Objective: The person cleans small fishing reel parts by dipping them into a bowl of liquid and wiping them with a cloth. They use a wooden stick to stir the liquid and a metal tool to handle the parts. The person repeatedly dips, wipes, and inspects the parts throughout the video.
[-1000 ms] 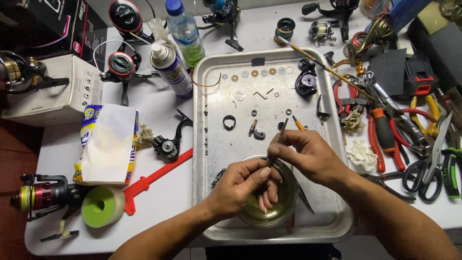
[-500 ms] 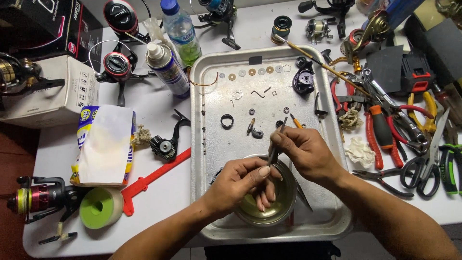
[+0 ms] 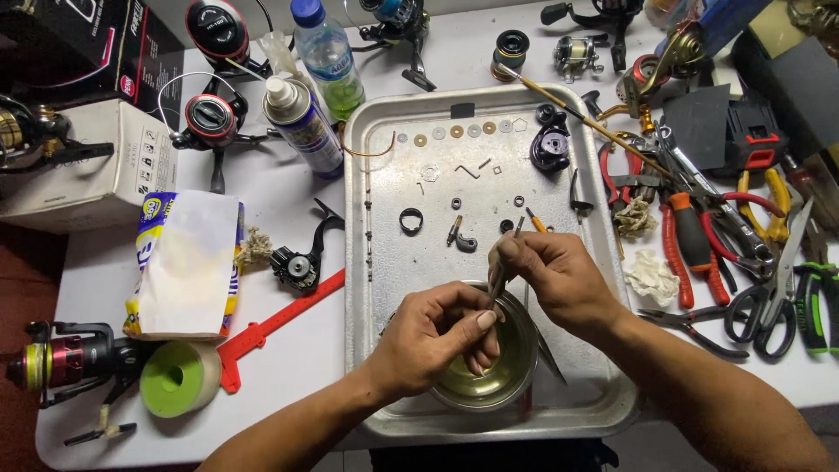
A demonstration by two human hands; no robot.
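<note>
Over a small metal bowl [image 3: 514, 378] of yellowish liquid, my left hand [image 3: 437, 336] pinches a small part that its fingers hide. My right hand [image 3: 549, 275] holds a thin metal tool [image 3: 505, 267], its lower end meeting my left fingertips above the bowl. The bowl stands at the near end of a metal tray [image 3: 384, 350]. Several small washers, rings and screws lie spread on the tray's far half, among them a black ring [image 3: 411, 220] and a black reel part [image 3: 551, 149].
Pliers, scissors and screwdrivers [image 3: 743, 253] crowd the table's right. A spray can [image 3: 297, 124], a plastic bottle [image 3: 330, 54], fishing reels [image 3: 210, 118], a paper bag [image 3: 185, 262], a red plastic strip [image 3: 280, 319], a green tape roll [image 3: 179, 378] and a cardboard box [image 3: 87, 175] lie left.
My right hand has shifted slightly up and left with the thin tool. My left hand stays over the bowl, fingers working the small part.
</note>
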